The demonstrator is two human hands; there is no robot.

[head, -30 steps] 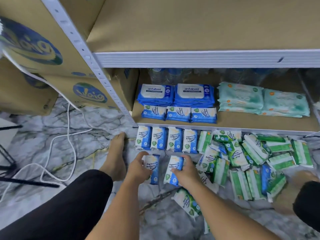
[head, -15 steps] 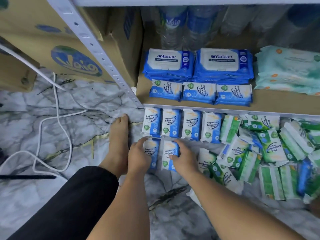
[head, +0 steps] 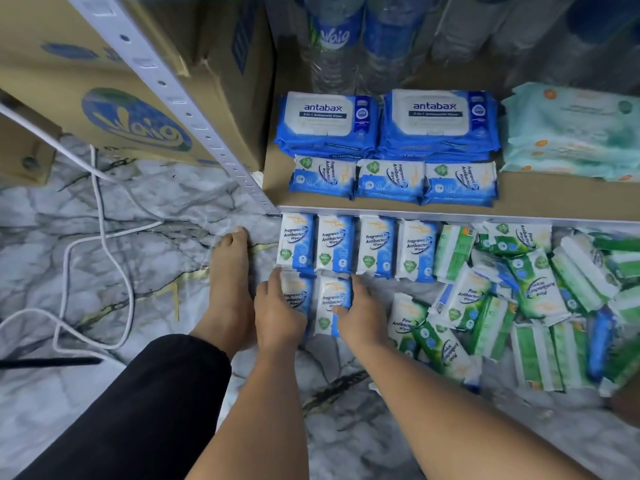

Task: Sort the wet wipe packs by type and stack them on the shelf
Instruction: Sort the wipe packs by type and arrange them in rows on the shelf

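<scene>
The glossy, grey-veined white marble floor [head: 104, 209] fills most of the space below the brown board shelf [head: 554, 199] with its white metal lip, and both look closer than a second ago. To the left, matte cardboard boxes [head: 104, 98] with a blue printed logo stand behind a white perforated metal upright [head: 180, 109]. Clear plastic water bottles [head: 332, 46] line the back of the shelf. In front of them are two stacks of large blue antabax packs [head: 327, 123], a stack of soft pale teal packs [head: 568, 133] and three small blue-and-white shelf packs [head: 391, 181]. On the floor to the right, crinkly green-and-white pine packs [head: 536, 296] lie in a loose heap. Beside them a neat floor row of four blue-and-white packs [head: 356, 247] stands against the shelf edge. A second ago the two packs in the hands were tilted and clear of that row; now they lie straight, just below its first two. The left hand [head: 277, 313] curls around the outer edge of the left pack [head: 298, 292]. The right hand [head: 360, 313] grips the right pack [head: 332, 303], thumb across its face. A bare foot [head: 228, 289] rests beside the left hand.
</scene>
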